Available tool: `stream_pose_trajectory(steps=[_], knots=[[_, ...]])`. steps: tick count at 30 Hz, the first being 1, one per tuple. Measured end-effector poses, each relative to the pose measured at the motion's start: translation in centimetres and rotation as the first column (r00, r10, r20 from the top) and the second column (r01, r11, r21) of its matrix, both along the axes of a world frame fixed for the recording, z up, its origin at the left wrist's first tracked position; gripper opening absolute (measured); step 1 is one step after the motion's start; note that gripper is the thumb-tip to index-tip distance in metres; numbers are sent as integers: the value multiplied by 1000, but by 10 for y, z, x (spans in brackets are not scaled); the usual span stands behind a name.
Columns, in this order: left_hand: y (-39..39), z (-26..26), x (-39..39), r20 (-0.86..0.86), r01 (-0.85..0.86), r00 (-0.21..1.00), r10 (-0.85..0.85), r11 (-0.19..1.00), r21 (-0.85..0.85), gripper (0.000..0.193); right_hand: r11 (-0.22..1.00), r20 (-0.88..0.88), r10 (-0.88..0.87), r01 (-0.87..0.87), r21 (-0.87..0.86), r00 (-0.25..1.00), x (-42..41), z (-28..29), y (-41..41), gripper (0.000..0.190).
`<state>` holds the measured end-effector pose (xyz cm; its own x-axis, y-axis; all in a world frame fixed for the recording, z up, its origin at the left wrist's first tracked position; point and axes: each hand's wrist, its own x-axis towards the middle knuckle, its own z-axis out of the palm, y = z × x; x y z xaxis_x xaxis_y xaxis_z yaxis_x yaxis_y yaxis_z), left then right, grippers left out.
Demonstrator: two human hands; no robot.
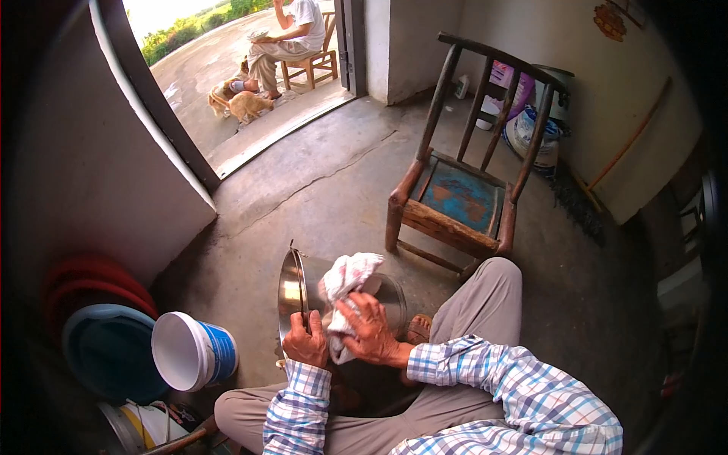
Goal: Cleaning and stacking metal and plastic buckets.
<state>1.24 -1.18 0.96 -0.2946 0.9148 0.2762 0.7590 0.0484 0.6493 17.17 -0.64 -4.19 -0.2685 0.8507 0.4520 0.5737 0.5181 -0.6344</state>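
Note:
A shiny stainless-steel bucket lies tilted on its side between my knees, its open mouth facing left. My left hand grips the bucket's rim at the near side. A white cloth with reddish marks is bunched against the bucket's outer wall, with my right hand pressing and holding it there. The bucket's underside near my legs is in shadow, and its inside shows only as a narrow strip.
A wooden chair stands just ahead on the right. At left are a white plastic bucket, a blue basin and red basins. Beyond the doorway, a person sits near animals. A broom leans at right.

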Motion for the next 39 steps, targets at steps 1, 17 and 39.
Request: stream_pose_trajectory(steps=[1, 17, 39], knots=[[0, -4, -2, 3, -19, 1000, 19, 1000, -4, 23, 998, 21, 56, -56, 8, 998, -2, 6, -5, 78], [0, 8, 5, 28, -10, 1000, 10, 1000, -2, 27, 907, -107, -389, 360, -219, 915, 41, -66, 54, 47], [-3, 23, 12, 4, 72, 997, -72, 997, -28, 40, 978, -197, -203, 189, -90, 959, 17, -31, 66, 51]])
